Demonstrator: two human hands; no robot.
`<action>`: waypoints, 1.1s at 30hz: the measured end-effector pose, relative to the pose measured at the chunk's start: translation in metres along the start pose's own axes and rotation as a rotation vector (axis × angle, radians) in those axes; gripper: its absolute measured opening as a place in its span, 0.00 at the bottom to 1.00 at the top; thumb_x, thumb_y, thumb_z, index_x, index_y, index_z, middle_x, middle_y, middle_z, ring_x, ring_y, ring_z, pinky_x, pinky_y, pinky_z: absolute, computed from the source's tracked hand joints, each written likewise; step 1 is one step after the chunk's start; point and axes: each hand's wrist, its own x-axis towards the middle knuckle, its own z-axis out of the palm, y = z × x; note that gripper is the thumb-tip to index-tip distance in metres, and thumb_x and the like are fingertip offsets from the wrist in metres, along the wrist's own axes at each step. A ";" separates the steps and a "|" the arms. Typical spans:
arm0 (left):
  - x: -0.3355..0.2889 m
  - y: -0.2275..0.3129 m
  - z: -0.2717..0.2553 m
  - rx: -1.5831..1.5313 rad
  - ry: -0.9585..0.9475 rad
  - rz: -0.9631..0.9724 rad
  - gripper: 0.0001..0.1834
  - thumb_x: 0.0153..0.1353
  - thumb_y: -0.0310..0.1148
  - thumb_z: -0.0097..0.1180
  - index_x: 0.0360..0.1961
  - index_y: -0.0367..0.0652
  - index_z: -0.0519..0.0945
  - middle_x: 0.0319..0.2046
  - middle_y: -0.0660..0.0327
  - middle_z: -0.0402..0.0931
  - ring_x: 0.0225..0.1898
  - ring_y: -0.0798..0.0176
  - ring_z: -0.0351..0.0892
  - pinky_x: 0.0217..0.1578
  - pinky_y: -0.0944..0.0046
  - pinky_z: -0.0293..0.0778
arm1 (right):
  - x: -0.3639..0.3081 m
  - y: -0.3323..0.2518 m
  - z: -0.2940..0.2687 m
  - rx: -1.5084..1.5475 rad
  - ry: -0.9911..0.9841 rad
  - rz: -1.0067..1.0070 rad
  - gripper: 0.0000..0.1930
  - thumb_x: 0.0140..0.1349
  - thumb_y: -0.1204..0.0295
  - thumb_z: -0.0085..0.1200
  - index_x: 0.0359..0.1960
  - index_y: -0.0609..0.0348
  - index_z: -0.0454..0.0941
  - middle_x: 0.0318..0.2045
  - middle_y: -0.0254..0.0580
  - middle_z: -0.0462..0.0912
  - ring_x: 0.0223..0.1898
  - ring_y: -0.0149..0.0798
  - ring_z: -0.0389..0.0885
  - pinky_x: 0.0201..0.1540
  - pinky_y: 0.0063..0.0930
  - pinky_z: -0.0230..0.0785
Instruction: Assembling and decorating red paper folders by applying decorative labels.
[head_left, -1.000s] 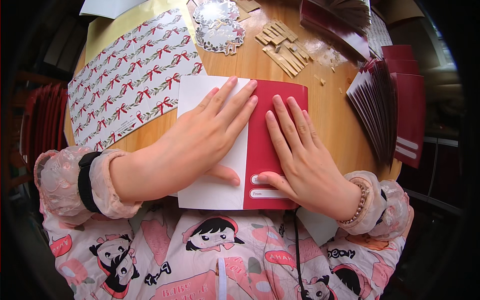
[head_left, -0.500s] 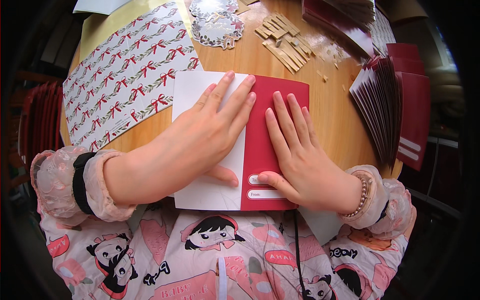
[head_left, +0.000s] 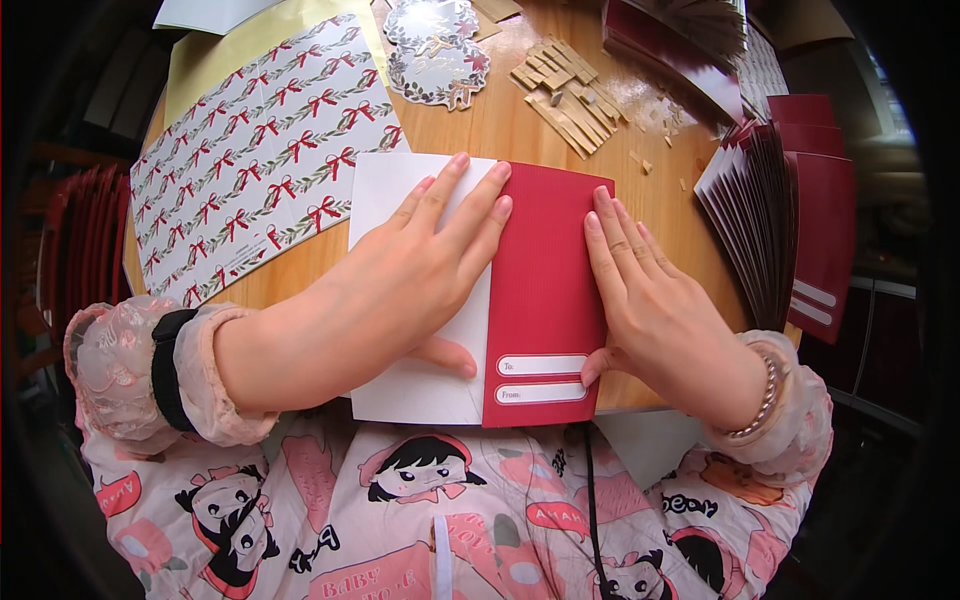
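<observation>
The left hand (head_left: pixel 420 265) lies flat, fingers spread and palm down, pressing on the white inner panel of a folded card of red and white paper (head_left: pixel 540 290); it grasps nothing. The right hand (head_left: pixel 655 310) is flat too — its fingers rest along the right edge of the card's red panel, the thumb tucked against the lower right corner beside two white label strips. The card sits at the near edge of the round wooden tabletop (head_left: pixel 500 125), its bottom overhanging slightly toward the person's lap.

Just left of the card lies a white paper sheet printed with red bows and green garlands (head_left: pixel 255 175), reaching the tabletop's left edge. Beyond the card, toward the far edge, lie a silvery die-cut wreath ornament (head_left: pixel 435 50) and a scatter of small tan wooden strips (head_left: pixel 565 85). At the right edge stands a fanned stack of dark red folded cards (head_left: pixel 775 210) — near the right hand, not touching it.
</observation>
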 end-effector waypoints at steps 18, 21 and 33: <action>-0.003 -0.005 0.010 0.026 0.092 0.035 0.56 0.36 0.53 0.65 0.60 0.24 0.56 0.63 0.41 0.51 0.65 0.39 0.52 0.58 0.57 0.65 | -0.003 -0.012 -0.006 -0.001 -0.064 0.021 0.64 0.27 0.46 0.66 0.59 0.85 0.48 0.63 0.76 0.48 0.67 0.61 0.49 0.68 0.41 0.45; -0.002 -0.003 0.009 0.056 0.088 0.021 0.56 0.36 0.52 0.66 0.60 0.24 0.56 0.63 0.41 0.51 0.65 0.40 0.52 0.58 0.58 0.65 | -0.006 -0.016 0.001 -0.018 -0.057 0.019 0.64 0.27 0.47 0.65 0.59 0.86 0.47 0.63 0.76 0.48 0.67 0.62 0.48 0.69 0.42 0.44; 0.005 -0.040 -0.007 -0.094 0.286 -0.159 0.28 0.49 0.43 0.66 0.44 0.39 0.69 0.41 0.58 0.70 0.43 0.60 0.70 0.48 0.62 0.57 | -0.003 -0.018 -0.003 -0.071 -0.038 0.024 0.60 0.29 0.47 0.64 0.68 0.52 0.49 0.62 0.76 0.50 0.64 0.65 0.54 0.67 0.45 0.48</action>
